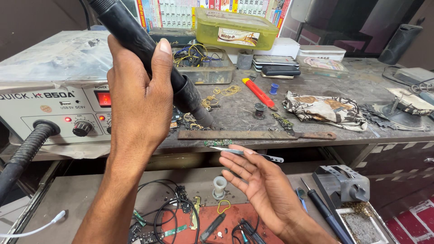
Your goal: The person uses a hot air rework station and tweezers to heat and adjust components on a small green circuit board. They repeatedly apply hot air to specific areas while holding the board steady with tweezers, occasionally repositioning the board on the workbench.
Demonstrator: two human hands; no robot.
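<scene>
both hands raised: left hand [138,97] clenches hot-air wand [149,56]; right hand [260,185] pinches tweezers [246,153].

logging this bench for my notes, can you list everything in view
hot air station: 1, grey, bench left
yellow box: 1, back centre
wire tray: 1, clear, beneath box
cutter: 1, red-yellow, bench centre
file: 1, rusty, bench front edge
cloth: 1, patterned, bench right
small board: 1, green, in tweezers' tip
screwdriver: 1, black, lower right
left hand: grips black nozzle handle
right hand: holds tweezers
</scene>
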